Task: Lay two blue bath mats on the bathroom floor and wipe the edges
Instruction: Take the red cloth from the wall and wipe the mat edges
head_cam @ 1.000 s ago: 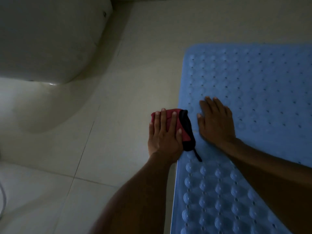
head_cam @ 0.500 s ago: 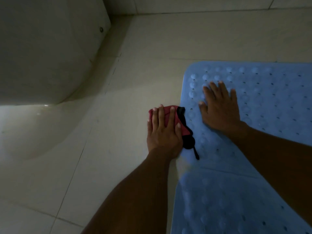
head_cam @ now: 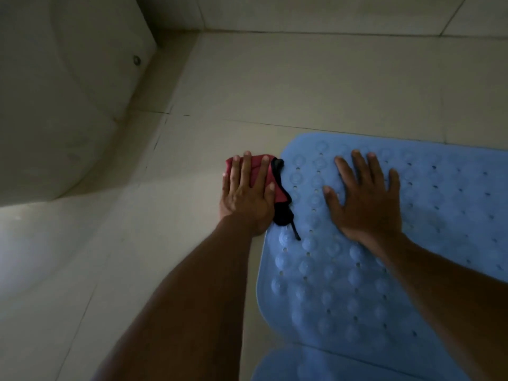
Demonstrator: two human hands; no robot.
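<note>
A blue bath mat [head_cam: 439, 202] with raised bubbles and small holes lies on the tiled floor at the right. A second blue mat [head_cam: 316, 365] shows at the bottom edge, just in front of it. My left hand [head_cam: 246, 193] presses flat, fingers straight, on a red cloth with black trim [head_cam: 277, 188] against the first mat's left edge, near its far left corner. My right hand [head_cam: 362, 196] rests flat on the mat with fingers spread.
A white toilet base [head_cam: 60, 105] fills the upper left. The tiled wall [head_cam: 330, 12] runs along the top. Pale floor tiles [head_cam: 275, 86] lie between the mat and the wall.
Both hands and the cloth have slid along the mat's left edge toward its far corner. The view has tilted up, so the far wall and the second mat now show.
</note>
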